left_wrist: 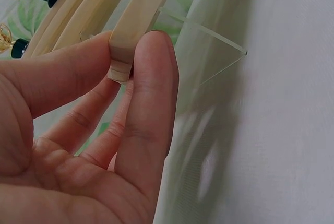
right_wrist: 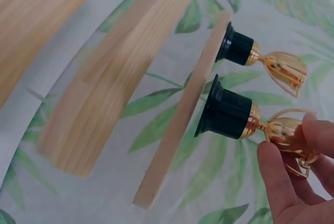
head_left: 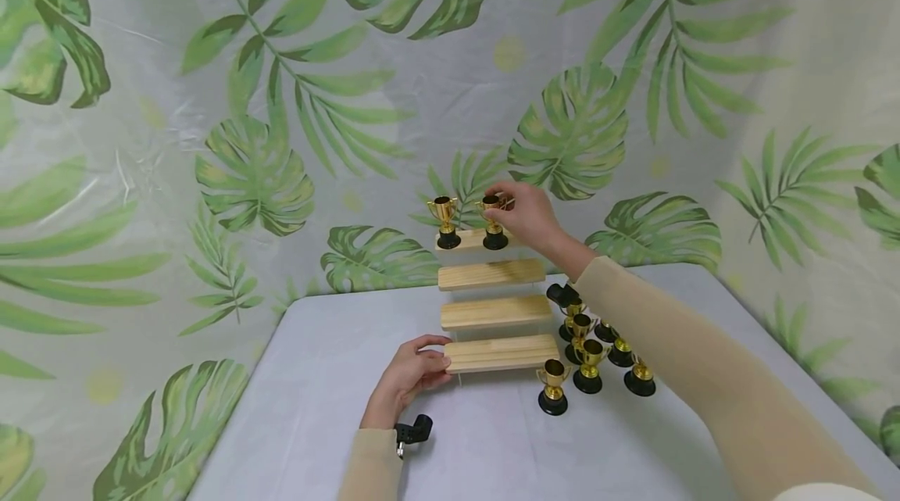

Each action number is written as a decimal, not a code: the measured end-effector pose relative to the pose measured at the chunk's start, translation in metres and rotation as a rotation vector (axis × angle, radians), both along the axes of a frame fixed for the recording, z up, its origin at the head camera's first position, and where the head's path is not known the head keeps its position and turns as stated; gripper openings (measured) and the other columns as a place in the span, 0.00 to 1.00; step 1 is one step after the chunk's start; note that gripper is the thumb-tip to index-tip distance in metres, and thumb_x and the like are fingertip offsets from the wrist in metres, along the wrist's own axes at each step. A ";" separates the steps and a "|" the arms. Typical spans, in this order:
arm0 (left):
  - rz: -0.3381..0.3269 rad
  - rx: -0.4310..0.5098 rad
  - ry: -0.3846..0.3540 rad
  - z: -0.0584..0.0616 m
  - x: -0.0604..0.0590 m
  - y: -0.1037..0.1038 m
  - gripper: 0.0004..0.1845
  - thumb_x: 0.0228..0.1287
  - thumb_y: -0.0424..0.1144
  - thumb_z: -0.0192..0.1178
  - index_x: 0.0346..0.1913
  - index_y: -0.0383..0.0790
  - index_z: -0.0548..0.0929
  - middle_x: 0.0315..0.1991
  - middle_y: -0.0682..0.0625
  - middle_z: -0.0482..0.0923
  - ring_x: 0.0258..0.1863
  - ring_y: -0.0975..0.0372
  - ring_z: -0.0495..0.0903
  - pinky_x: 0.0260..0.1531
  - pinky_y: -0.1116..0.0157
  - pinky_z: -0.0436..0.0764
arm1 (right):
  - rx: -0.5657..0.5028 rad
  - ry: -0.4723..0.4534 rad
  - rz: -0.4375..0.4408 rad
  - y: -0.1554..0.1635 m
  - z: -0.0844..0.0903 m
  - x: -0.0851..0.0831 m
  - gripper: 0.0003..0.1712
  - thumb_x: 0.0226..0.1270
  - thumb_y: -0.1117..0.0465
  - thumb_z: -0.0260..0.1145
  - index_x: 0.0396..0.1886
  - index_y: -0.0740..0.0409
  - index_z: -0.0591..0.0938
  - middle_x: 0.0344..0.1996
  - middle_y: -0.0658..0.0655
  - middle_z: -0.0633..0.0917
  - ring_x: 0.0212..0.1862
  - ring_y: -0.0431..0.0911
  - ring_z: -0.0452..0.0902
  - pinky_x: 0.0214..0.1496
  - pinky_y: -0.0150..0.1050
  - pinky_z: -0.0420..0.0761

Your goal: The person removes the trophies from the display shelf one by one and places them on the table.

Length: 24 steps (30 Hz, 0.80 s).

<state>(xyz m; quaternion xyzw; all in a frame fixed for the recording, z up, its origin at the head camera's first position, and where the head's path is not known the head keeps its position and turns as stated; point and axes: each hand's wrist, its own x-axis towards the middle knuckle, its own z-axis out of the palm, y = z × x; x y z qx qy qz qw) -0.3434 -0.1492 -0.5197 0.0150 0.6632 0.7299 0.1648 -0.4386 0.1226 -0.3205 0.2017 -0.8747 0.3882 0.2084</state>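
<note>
A stepped display stand with wooden shelves (head_left: 492, 313) stands on the grey table (head_left: 316, 407). My left hand (head_left: 411, 376) pinches the left end of the lowest shelf (left_wrist: 122, 51) between thumb and fingers. My right hand (head_left: 523, 212) reaches to the top shelf (right_wrist: 180, 114) and holds the cup of a small gold trophy (head_left: 494, 221) (right_wrist: 284, 130) whose black base sits on that shelf. A second gold trophy (head_left: 445, 221) (right_wrist: 271, 62) stands to its left on the same shelf.
Several more gold trophies on black bases (head_left: 594, 360) cluster on the table right of the stand, one (head_left: 553, 388) nearest the front. A small black clip-like part (head_left: 415, 431) lies by my left wrist. A leaf-print cloth backdrop (head_left: 281, 134) surrounds the table.
</note>
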 end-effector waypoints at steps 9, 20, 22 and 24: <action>-0.007 0.006 0.006 0.000 0.001 0.001 0.24 0.61 0.24 0.66 0.61 0.30 0.77 0.35 0.43 0.82 0.31 0.57 0.85 0.34 0.62 0.87 | -0.039 -0.010 -0.019 0.011 0.003 0.018 0.20 0.66 0.56 0.74 0.57 0.48 0.83 0.44 0.54 0.85 0.43 0.49 0.82 0.43 0.46 0.82; 0.002 0.010 -0.005 0.000 0.000 -0.001 0.23 0.60 0.24 0.67 0.59 0.32 0.79 0.35 0.43 0.81 0.29 0.58 0.85 0.34 0.62 0.87 | -0.046 0.056 -0.019 0.028 0.006 0.047 0.20 0.65 0.54 0.75 0.56 0.47 0.84 0.43 0.55 0.86 0.40 0.48 0.84 0.41 0.46 0.84; 0.005 0.011 -0.005 0.001 0.000 0.000 0.22 0.61 0.23 0.67 0.59 0.32 0.79 0.35 0.43 0.81 0.29 0.58 0.86 0.33 0.62 0.87 | -0.042 0.071 -0.023 0.032 0.006 0.051 0.20 0.64 0.54 0.75 0.56 0.48 0.84 0.43 0.55 0.86 0.39 0.49 0.84 0.40 0.47 0.84; 0.006 0.012 -0.005 0.001 0.001 0.000 0.22 0.61 0.23 0.66 0.59 0.32 0.79 0.35 0.43 0.81 0.29 0.58 0.86 0.33 0.62 0.87 | -0.041 0.076 -0.032 0.036 0.006 0.054 0.20 0.64 0.54 0.75 0.55 0.47 0.84 0.43 0.55 0.86 0.39 0.49 0.84 0.39 0.47 0.84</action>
